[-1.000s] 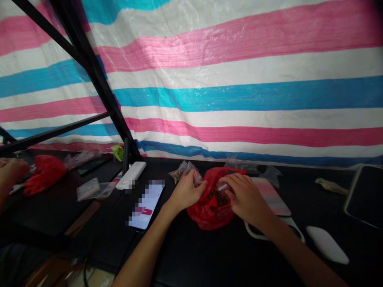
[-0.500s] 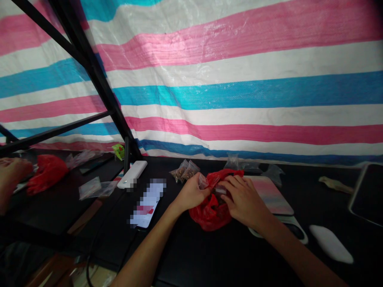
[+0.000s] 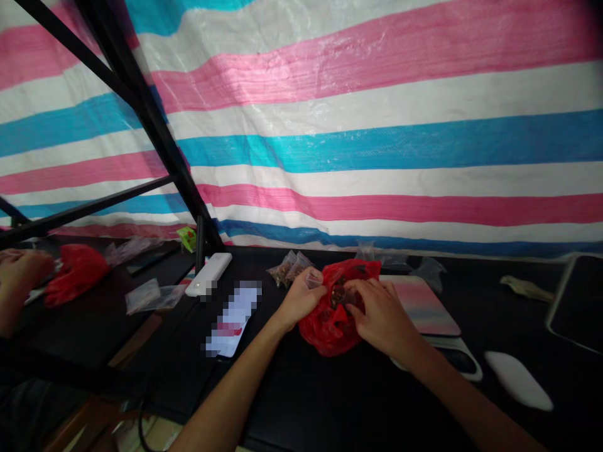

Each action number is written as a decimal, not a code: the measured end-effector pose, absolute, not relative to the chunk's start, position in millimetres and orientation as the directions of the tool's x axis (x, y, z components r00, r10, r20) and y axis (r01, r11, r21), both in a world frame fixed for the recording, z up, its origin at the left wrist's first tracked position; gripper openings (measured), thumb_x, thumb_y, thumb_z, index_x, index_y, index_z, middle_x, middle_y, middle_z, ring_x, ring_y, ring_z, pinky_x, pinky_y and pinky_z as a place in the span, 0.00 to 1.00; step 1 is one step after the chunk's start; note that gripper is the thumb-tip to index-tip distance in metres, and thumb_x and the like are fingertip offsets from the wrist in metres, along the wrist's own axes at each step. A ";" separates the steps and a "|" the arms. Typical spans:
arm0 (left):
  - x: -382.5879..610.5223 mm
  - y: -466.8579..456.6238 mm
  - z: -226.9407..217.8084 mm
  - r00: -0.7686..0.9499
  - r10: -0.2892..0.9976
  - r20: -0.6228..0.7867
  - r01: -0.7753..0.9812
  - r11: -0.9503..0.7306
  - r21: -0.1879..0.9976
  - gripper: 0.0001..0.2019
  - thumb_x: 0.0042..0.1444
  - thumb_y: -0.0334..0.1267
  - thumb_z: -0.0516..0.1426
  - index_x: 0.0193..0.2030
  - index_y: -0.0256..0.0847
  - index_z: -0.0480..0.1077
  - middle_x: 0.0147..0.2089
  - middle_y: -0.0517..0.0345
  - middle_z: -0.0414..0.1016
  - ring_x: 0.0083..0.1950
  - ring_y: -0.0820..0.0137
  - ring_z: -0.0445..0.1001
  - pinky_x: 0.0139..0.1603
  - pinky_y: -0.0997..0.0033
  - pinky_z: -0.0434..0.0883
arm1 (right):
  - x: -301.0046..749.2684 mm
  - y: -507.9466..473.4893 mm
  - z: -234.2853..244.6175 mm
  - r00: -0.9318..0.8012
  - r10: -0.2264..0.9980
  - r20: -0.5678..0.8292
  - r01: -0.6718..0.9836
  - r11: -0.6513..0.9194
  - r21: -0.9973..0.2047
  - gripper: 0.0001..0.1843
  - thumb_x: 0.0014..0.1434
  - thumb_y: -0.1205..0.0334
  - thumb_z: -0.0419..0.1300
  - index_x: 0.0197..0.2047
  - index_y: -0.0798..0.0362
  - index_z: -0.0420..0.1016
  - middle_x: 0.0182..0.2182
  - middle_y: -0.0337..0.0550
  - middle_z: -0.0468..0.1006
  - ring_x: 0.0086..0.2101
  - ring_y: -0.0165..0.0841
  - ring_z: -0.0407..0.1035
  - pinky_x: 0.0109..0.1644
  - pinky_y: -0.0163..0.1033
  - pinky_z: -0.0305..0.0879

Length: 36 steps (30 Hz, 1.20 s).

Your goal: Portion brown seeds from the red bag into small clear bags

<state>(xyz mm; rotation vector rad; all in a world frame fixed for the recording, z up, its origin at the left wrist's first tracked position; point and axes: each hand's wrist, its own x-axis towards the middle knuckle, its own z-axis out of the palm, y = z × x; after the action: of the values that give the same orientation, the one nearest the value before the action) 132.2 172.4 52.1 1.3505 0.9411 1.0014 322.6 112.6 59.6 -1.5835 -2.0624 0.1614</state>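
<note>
Small clear plastic bag has been raised, clamped in the fingers of the left hand, beside the red plastic bag mid-desk, now opened wider on dark pieces, the right hand's fingers held together at its mouth.

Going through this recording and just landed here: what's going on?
A person's left hand holds a small clear plastic bag at the mouth of a red plastic bag, while the right hand reaches into its dark brown contents. Small filled bags lie just behind on the black table. Another person's hand rests beside a second red bag.
</note>
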 end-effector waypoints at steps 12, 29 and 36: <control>124.2 169.2 59.0 0.355 0.817 0.455 0.414 -0.574 0.707 0.03 0.61 0.36 0.60 0.40 0.42 0.71 0.38 0.57 0.74 0.40 0.66 0.70 0.43 0.67 0.65 | 325.2 115.1 68.2 -0.126 0.830 0.543 0.703 0.461 -0.541 0.17 0.67 0.65 0.57 0.58 0.48 0.69 0.53 0.48 0.79 0.52 0.41 0.73 0.58 0.49 0.68; 132.1 162.9 57.8 0.411 0.854 0.318 0.210 -0.428 0.879 0.10 0.61 0.43 0.63 0.41 0.40 0.69 0.37 0.60 0.71 0.35 0.71 0.67 0.38 0.71 0.65 | 326.4 109.2 72.1 -0.199 0.671 0.714 0.745 0.577 -0.335 0.20 0.71 0.67 0.52 0.63 0.47 0.71 0.59 0.49 0.76 0.59 0.41 0.70 0.68 0.51 0.64; 95.6 169.4 76.2 0.432 0.897 0.093 0.388 -0.279 0.878 0.18 0.55 0.50 0.66 0.38 0.40 0.66 0.32 0.64 0.69 0.32 0.73 0.65 0.32 0.73 0.63 | 337.7 111.9 80.2 -0.372 0.840 0.394 0.741 0.525 -0.418 0.18 0.63 0.73 0.56 0.54 0.49 0.74 0.52 0.46 0.78 0.50 0.40 0.74 0.56 0.47 0.69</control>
<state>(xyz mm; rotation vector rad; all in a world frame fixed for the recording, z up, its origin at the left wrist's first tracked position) 95.6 169.4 76.2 1.8557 1.0941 0.7721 337.7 111.9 80.2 -1.2813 -2.1994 0.2285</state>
